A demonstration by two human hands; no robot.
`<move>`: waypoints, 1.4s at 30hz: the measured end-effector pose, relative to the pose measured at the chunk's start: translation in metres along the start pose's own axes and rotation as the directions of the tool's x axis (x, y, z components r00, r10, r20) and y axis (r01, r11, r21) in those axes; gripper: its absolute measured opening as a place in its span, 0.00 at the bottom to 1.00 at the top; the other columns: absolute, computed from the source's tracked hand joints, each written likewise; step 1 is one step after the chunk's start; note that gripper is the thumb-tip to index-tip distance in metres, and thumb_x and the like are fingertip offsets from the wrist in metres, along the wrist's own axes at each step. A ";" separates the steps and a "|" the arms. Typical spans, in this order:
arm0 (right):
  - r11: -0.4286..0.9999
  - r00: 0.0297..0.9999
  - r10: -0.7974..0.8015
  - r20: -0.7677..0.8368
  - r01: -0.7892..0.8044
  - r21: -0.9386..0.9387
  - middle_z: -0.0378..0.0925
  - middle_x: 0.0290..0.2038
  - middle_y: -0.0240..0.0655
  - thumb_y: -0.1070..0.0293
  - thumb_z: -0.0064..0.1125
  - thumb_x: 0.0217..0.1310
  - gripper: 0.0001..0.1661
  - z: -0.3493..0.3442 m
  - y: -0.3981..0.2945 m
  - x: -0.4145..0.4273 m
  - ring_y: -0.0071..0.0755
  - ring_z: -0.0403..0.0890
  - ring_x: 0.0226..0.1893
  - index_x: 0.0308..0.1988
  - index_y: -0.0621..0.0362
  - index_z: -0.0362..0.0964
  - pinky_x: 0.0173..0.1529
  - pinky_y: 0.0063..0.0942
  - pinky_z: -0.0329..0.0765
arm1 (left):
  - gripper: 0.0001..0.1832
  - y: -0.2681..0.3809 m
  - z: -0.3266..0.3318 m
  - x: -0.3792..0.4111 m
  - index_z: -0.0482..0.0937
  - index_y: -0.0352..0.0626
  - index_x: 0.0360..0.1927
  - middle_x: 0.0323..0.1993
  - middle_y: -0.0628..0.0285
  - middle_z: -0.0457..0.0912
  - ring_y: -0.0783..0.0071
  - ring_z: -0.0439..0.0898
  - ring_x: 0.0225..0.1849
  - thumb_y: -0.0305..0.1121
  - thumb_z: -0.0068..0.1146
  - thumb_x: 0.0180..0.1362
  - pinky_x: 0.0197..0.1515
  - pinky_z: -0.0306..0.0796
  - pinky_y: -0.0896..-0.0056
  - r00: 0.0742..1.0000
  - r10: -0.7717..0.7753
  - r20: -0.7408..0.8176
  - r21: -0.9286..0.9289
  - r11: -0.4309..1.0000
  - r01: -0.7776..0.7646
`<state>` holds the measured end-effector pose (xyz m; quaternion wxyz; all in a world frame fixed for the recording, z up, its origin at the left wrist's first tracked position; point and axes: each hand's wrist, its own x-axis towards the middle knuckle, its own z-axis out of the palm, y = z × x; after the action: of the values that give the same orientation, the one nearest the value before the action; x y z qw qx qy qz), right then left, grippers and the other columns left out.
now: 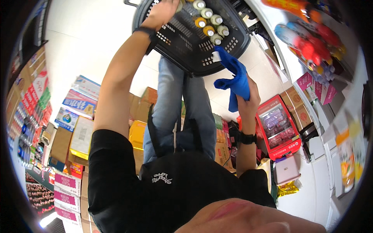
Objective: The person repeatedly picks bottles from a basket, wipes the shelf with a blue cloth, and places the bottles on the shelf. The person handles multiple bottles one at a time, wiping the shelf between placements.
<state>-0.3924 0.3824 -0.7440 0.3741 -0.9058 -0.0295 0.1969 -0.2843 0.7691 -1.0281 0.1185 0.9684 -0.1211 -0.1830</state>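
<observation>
My left hand (164,13) reaches over the black plastic shopping basket (177,40), near its far left side. Its fingertips meet the top edge of the picture beside a pale bottle (179,7), and whether they grip it is hidden. Inside the basket several capped bottles stand grouped toward the right: some hold a pale drink (216,19), others an orange one (200,22). My right hand (251,94) is closed around a folded blue cloth (234,72) with a white tag. The cloth is just off the basket's near right corner.
Stacked cartons (67,192) line the left, near shelved bottles (26,134). A red display box of packets (278,125) stands at the right, below white shelving with bagged goods (311,43). My jeans-clad legs (177,96) are beneath the basket, over a pale tiled floor (75,49).
</observation>
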 end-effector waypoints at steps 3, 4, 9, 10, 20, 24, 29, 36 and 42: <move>0.982 0.981 -0.181 -0.076 0.184 0.037 0.81 0.56 0.53 0.82 0.67 0.50 0.36 -0.029 -0.050 -0.008 0.57 0.84 0.54 0.62 0.61 0.76 0.58 0.43 0.80 | 0.22 0.035 -0.172 -0.079 0.69 0.42 0.57 0.47 0.49 0.81 0.44 0.84 0.46 0.32 0.61 0.60 0.47 0.81 0.51 0.977 0.209 -0.035 -0.135 0.968 -0.212; 0.974 0.972 -0.220 -0.083 0.223 0.028 0.81 0.56 0.52 0.80 0.67 0.50 0.36 -0.044 -0.074 -0.010 0.57 0.84 0.54 0.62 0.61 0.76 0.59 0.44 0.80 | 0.21 0.050 -0.230 -0.106 0.71 0.41 0.56 0.46 0.50 0.82 0.46 0.83 0.46 0.33 0.61 0.61 0.46 0.81 0.52 0.976 0.220 0.004 -0.119 0.969 -0.218; 0.924 0.934 -0.309 -0.179 0.339 0.175 0.80 0.58 0.51 0.77 0.66 0.55 0.35 -0.106 -0.171 -0.036 0.50 0.83 0.57 0.64 0.62 0.72 0.61 0.39 0.78 | 0.14 0.140 -0.491 -0.212 0.78 0.45 0.46 0.37 0.57 0.82 0.56 0.83 0.41 0.38 0.64 0.59 0.43 0.81 0.57 0.870 0.415 -0.266 -0.054 0.895 -0.443; 0.899 0.935 -0.286 -0.208 0.337 0.279 0.80 0.58 0.52 0.76 0.66 0.53 0.36 -0.115 -0.186 -0.042 0.52 0.83 0.56 0.64 0.62 0.72 0.61 0.41 0.78 | 0.14 0.159 -0.535 -0.230 0.79 0.44 0.47 0.37 0.57 0.81 0.56 0.83 0.40 0.37 0.63 0.60 0.43 0.80 0.56 0.862 0.423 -0.278 -0.034 0.893 -0.449; 0.422 0.763 -0.419 -0.493 0.644 0.638 0.82 0.53 0.39 0.77 0.69 0.63 0.34 -0.219 -0.348 -0.102 0.33 0.85 0.50 0.65 0.63 0.65 0.57 0.33 0.82 | 0.12 0.268 -0.739 -0.321 0.79 0.40 0.43 0.32 0.58 0.82 0.67 0.81 0.30 0.38 0.64 0.65 0.31 0.74 0.71 0.652 0.472 -0.594 0.088 0.843 -0.530; 0.525 0.426 -0.598 -0.679 0.848 0.070 0.77 0.61 0.51 0.65 0.83 0.47 0.52 -0.252 -0.400 -0.129 0.52 0.83 0.56 0.68 0.62 0.64 0.61 0.42 0.80 | 0.16 0.329 -0.753 -0.307 0.79 0.42 0.42 0.27 0.51 0.80 0.54 0.83 0.28 0.43 0.66 0.64 0.31 0.76 0.58 0.397 0.603 -0.692 0.245 0.713 -0.657; 0.516 0.128 -0.652 -0.748 0.797 -0.314 0.69 0.65 0.63 0.53 0.87 0.41 0.67 -0.262 -0.405 -0.152 0.67 0.76 0.63 0.73 0.65 0.57 0.65 0.50 0.76 | 0.14 0.377 -0.758 -0.313 0.79 0.40 0.40 0.29 0.52 0.81 0.53 0.82 0.29 0.37 0.70 0.59 0.33 0.76 0.60 0.323 0.571 -0.755 0.124 0.607 -0.785; 0.731 0.353 -0.623 -0.698 0.580 -0.359 0.82 0.54 0.52 0.64 0.78 0.45 0.47 -0.252 -0.317 -0.155 0.56 0.85 0.52 0.65 0.64 0.71 0.58 0.45 0.82 | 0.13 0.411 -0.783 -0.312 0.81 0.41 0.38 0.24 0.56 0.81 0.62 0.81 0.24 0.39 0.70 0.60 0.28 0.74 0.64 0.314 0.549 -0.775 0.142 0.635 -0.759; 0.671 0.267 -0.739 -0.619 0.376 -0.639 0.84 0.51 0.44 0.67 0.74 0.47 0.41 -0.382 -0.306 -0.186 0.47 0.85 0.50 0.64 0.49 0.75 0.55 0.42 0.80 | 0.15 0.435 -0.851 -0.268 0.83 0.37 0.38 0.23 0.65 0.83 0.82 0.77 0.26 0.41 0.64 0.68 0.31 0.71 0.76 0.318 0.442 -0.839 -0.044 0.527 -0.848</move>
<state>-0.3903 0.3106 -0.2258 0.2060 -0.8558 -0.2036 -0.4286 -0.2835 0.5913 -0.0521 0.4586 0.7429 -0.4038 0.2732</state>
